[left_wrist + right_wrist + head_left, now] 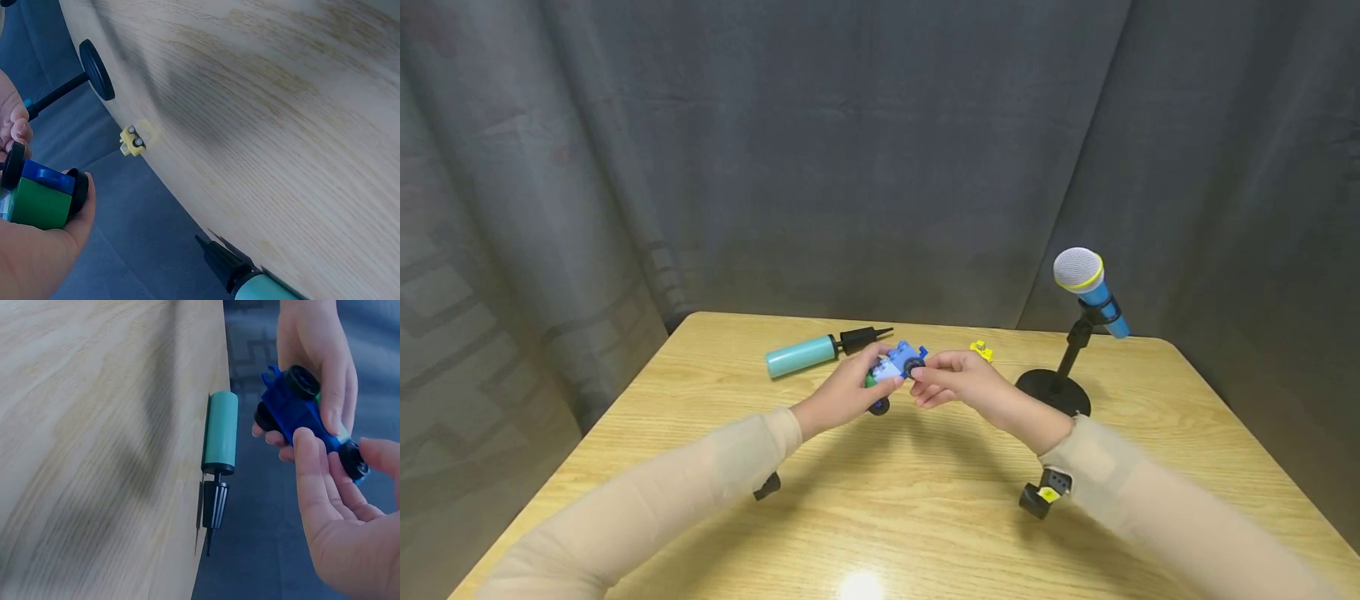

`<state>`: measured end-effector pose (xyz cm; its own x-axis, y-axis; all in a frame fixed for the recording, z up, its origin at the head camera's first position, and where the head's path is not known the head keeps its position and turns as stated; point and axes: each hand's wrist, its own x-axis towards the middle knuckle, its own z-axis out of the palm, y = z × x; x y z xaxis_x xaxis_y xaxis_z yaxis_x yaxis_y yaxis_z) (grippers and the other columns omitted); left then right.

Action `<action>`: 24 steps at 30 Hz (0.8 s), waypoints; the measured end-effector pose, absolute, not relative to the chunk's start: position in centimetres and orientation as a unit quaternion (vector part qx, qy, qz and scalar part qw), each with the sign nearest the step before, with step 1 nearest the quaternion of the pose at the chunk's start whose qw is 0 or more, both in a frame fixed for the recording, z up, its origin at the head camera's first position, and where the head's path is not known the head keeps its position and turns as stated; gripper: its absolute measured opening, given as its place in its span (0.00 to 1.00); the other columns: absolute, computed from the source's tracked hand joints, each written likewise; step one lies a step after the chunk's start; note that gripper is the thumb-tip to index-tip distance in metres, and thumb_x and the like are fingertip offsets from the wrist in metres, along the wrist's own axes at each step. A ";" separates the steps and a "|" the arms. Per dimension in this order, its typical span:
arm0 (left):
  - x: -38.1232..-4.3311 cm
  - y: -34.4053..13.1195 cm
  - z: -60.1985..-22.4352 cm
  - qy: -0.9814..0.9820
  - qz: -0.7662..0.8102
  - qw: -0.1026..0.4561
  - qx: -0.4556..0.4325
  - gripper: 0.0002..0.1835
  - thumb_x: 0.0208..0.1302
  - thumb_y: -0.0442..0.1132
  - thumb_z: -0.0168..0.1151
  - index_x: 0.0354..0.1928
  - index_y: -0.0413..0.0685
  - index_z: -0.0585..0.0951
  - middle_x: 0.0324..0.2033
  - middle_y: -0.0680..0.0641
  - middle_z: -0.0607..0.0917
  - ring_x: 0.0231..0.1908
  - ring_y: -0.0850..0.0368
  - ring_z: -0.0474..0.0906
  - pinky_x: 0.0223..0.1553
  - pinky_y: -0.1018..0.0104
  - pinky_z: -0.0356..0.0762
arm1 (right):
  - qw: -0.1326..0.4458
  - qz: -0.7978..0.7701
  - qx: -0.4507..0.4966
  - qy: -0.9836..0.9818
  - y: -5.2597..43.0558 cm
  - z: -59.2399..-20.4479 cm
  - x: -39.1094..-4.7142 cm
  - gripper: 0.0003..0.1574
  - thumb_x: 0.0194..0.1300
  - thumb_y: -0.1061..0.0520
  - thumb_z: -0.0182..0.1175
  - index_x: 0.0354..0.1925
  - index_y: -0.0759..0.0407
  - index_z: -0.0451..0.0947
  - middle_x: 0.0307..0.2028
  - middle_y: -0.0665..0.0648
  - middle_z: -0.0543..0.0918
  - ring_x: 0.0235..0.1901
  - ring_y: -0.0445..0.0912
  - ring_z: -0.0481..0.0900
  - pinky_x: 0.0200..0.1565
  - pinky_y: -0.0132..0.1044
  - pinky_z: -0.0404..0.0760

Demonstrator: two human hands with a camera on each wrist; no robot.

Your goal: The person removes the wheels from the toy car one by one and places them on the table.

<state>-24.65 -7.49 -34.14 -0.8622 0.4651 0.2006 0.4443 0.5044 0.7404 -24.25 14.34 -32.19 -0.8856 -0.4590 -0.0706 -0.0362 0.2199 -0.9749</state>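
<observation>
A toy car [895,363] built of blue, light-blue and green blocks is held up over the table between both hands. Its dark blue underside [300,415] and black wheels show in the right wrist view. My left hand [846,392] grips the car along its body, with the green block [41,204] near the palm. The right hand [964,385] pinches a black wheel [353,460] at the other end between thumb and fingers. Beyond the right hand lies a small yellow block piece [981,351] with two round grey spots.
A teal hand pump [802,357] with a black nozzle lies behind the left hand. At the right, a blue toy microphone [1097,292] stands on a black stand with a round base [1037,388]. Grey curtains [850,167] hang behind the wooden table [880,517].
</observation>
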 end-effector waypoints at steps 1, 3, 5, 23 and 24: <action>-24.6 -7.5 -34.1 0.867 0.423 0.012 0.262 0.26 0.70 0.46 0.57 0.65 0.44 0.66 0.54 0.41 0.79 0.45 0.55 0.77 0.46 0.61 0.77 | 0.170 -0.603 -0.163 0.762 14.2 -32.3 -24.2 0.22 0.68 0.55 0.60 0.47 0.75 0.73 0.35 0.62 0.86 0.36 0.53 0.87 0.49 0.53 0.81; -24.6 -7.6 -34.2 0.867 0.425 0.014 0.261 0.26 0.71 0.46 0.57 0.65 0.44 0.66 0.53 0.41 0.79 0.44 0.55 0.77 0.46 0.61 0.77 | 0.156 -0.601 -0.161 0.767 13.8 -32.4 -24.2 0.23 0.67 0.55 0.61 0.46 0.76 0.73 0.34 0.63 0.86 0.33 0.52 0.87 0.47 0.52 0.82; -24.6 -7.6 -34.2 0.865 0.428 0.013 0.260 0.25 0.71 0.46 0.57 0.64 0.44 0.66 0.52 0.41 0.79 0.44 0.55 0.77 0.45 0.61 0.77 | 0.142 -0.601 -0.155 0.771 13.6 -32.5 -24.1 0.22 0.67 0.54 0.62 0.44 0.76 0.74 0.33 0.64 0.86 0.31 0.51 0.87 0.44 0.50 0.84; -24.6 -7.2 -34.4 0.875 0.419 0.020 0.242 0.25 0.71 0.46 0.56 0.63 0.39 0.68 0.49 0.41 0.81 0.42 0.57 0.78 0.43 0.63 0.78 | 0.005 -0.517 -0.163 0.840 12.6 -32.8 -23.5 0.15 0.63 0.57 0.66 0.33 0.71 0.83 0.27 0.64 0.87 0.28 0.55 0.87 0.32 0.41 0.86; -24.7 -7.2 -34.5 0.876 0.417 0.020 0.243 0.25 0.71 0.46 0.56 0.63 0.39 0.68 0.49 0.41 0.81 0.41 0.57 0.77 0.43 0.63 0.78 | -0.002 -0.508 -0.166 0.845 12.5 -32.8 -23.5 0.14 0.62 0.57 0.66 0.32 0.71 0.83 0.26 0.63 0.87 0.28 0.55 0.87 0.32 0.40 0.86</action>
